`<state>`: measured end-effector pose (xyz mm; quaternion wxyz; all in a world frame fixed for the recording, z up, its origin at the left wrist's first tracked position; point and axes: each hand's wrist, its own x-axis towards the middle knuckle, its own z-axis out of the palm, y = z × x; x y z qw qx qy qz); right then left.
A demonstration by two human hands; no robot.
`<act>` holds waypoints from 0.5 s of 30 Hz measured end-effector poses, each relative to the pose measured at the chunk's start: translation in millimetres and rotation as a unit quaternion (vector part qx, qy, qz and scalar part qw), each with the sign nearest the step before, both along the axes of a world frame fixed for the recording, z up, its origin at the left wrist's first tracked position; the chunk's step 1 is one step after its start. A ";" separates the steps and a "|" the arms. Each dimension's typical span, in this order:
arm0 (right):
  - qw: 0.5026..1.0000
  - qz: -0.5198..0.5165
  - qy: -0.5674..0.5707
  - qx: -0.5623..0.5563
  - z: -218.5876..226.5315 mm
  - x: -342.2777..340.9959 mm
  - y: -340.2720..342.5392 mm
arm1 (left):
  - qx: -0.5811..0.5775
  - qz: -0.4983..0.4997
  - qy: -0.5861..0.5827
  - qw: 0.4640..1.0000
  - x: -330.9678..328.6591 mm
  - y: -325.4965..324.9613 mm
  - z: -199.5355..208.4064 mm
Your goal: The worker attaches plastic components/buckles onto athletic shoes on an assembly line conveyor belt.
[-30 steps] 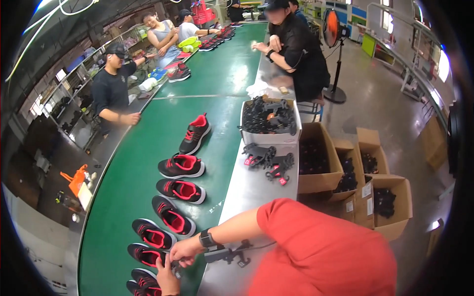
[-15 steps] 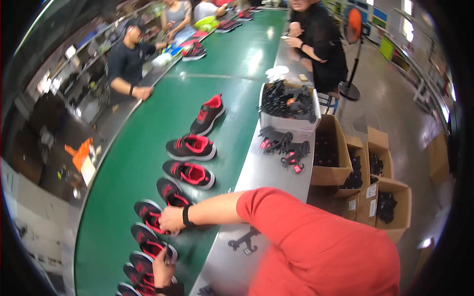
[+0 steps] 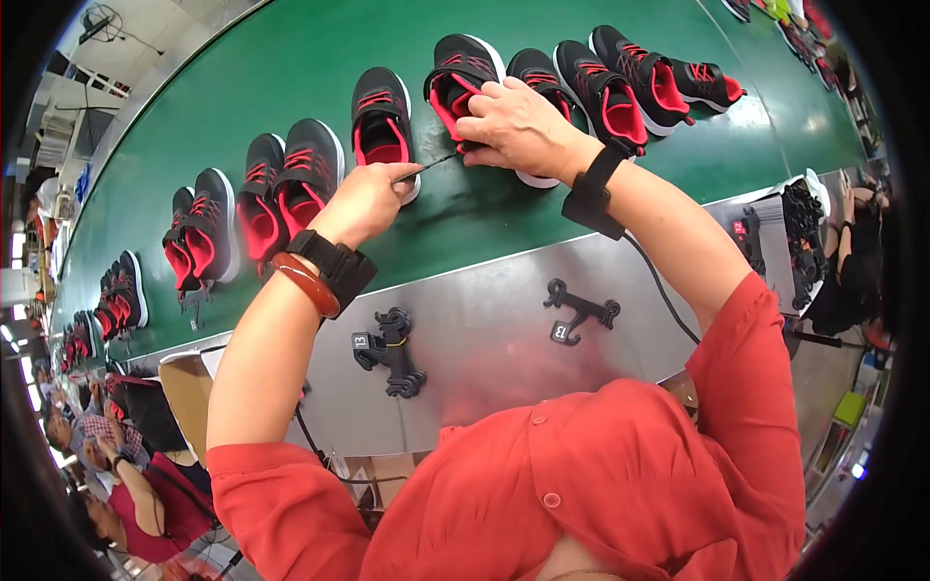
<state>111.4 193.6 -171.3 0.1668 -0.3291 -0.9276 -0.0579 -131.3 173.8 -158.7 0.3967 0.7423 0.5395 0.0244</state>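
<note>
1. Now the glossy green conveyor belt (image 3: 291,58) lies square across the view, and both hands meet at one shoe, where the previous picture has them at two; I judge that work narrows to this pair of hands on one piece.
2. Along the belt's near edge runs a grey steel counter (image 3: 484,310); past its left end, a person in a dark red top (image 3: 145,504) occupies the room.
3. Black-and-red sports shoes (image 3: 308,160) line the belt; the handled shoe (image 3: 463,63) sits well in from the near edge, heel toward it.
4. The right hand (image 3: 518,126) grasps its heel; the left hand (image 3: 368,201) clenches a thin dark strip (image 3: 431,166) reaching that heel.
5. Banded black plastic hooks (image 3: 393,356) lie toward the counter's left end.
</note>
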 end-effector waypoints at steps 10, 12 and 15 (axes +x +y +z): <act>0.992 -0.118 -0.024 -0.022 23.5 -24.9 -14.5 | 0.183 -0.090 -0.128 0.971 -22.5 0.8 -16.8; 0.993 -0.089 0.067 -0.031 -13.3 -33.3 -5.2 | 0.326 -0.181 -0.072 0.925 -36.5 0.1 -25.5; 0.989 -0.048 0.100 -0.096 -26.6 -26.2 -30.0 | 0.201 -0.132 0.048 0.969 -24.1 -24.7 -24.9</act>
